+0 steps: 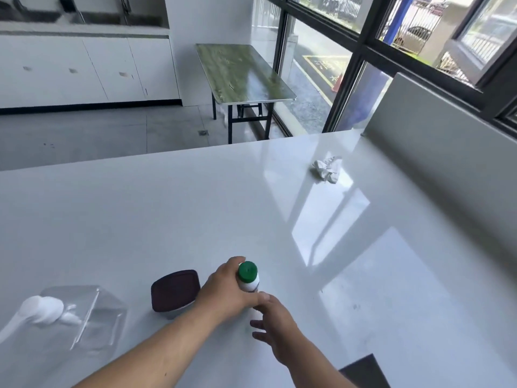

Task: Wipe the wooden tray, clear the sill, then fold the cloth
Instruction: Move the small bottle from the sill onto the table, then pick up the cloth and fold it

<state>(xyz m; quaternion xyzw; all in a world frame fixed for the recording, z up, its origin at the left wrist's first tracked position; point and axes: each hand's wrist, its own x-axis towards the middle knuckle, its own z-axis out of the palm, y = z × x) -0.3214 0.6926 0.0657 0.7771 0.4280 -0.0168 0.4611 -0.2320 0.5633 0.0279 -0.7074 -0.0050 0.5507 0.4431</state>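
Note:
A small white bottle with a green cap stands upright on the glossy white counter. My left hand is wrapped around its left side. My right hand rests just below the bottle, thumb touching its base, other fingers spread over the counter. A crumpled white cloth lies far off at the counter's right rear, near the grey sill wall. No wooden tray can be made out; a dark corner shows at the bottom edge.
A dark brown lidded container sits just left of my left hand. A clear plastic box and a white pump dispenser stand at the near left. Beyond the counter are a green folding table and white cabinets.

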